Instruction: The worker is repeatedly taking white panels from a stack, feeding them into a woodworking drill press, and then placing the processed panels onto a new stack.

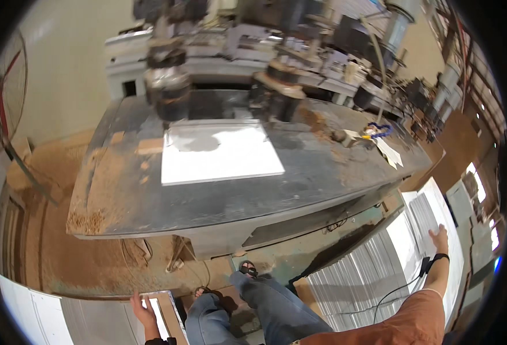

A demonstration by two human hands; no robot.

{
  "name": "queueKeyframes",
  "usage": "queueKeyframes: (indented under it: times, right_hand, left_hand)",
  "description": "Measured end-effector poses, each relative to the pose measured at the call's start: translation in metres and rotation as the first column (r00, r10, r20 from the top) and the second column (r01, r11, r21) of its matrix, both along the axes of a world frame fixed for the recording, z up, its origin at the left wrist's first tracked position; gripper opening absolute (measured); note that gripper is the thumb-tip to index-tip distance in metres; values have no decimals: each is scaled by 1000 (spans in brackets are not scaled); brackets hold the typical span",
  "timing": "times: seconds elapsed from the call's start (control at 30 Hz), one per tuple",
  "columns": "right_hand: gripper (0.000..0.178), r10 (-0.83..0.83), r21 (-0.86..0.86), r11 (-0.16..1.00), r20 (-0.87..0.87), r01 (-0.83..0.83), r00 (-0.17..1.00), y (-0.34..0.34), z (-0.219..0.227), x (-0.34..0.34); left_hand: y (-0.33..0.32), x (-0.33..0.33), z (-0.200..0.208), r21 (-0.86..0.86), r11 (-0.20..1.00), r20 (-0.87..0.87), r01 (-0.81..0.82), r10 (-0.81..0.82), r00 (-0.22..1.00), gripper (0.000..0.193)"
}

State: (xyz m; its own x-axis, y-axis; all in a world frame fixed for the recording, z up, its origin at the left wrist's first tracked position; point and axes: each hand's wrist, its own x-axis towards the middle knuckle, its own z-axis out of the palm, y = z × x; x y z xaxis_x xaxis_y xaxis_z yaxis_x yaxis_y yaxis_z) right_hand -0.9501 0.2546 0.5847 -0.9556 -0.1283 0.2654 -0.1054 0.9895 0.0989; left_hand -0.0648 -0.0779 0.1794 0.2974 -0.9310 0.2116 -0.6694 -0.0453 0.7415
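Note:
On the right, my right hand (pixel 439 239) reaches out over a leaning row of white panels (pixel 419 221). Its fingers are spread and look to be against a panel's face; I cannot see a grip round an edge. Low on the left, my left hand (pixel 143 311) has its fingers stretched out beside the brown-edged end panel (pixel 165 313) of another row, holding nothing that I can see. Ahead of me a white panel (pixel 222 158) lies flat on the dark machine table (pixel 207 204), beneath the machine heads and with a shadow across its far part.
Blurred machine heads (pixel 169 86) hang over the table's far side. Sawdust (pixel 86 221) covers its left corner. A blue flexible hose (pixel 382 130) and a paper scrap (pixel 389 153) are at its right. A fan (pixel 6 95) stands far left. Edge-on panels (pixel 351 276) crowd my right leg.

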Motion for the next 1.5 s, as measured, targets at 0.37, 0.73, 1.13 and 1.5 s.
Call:
queueKeyframes:
  times: [0.37,0.73,1.13,1.5]
  right_hand:
    - [37,686,68,580,-578,-812,442,-29,-12,108]
    - [38,820,19,-409,-432,-912,-377,-361,-16,329]
    - [45,919,-85,-390,-91,-917,-383,-510,-83,387]
    - [54,974,80,-170,-139,-982,-180,-449,-54,351]
  left_hand:
    - [-183,-304,331,-391,702,501,595,-380,778,43]
    - [-11,-173,286,-328,659,706,677,-305,639,37]
    - [225,35,51,60,986,405,-157,120,906,49]
    - [148,65,-135,227,891,537,-393,222,814,55]
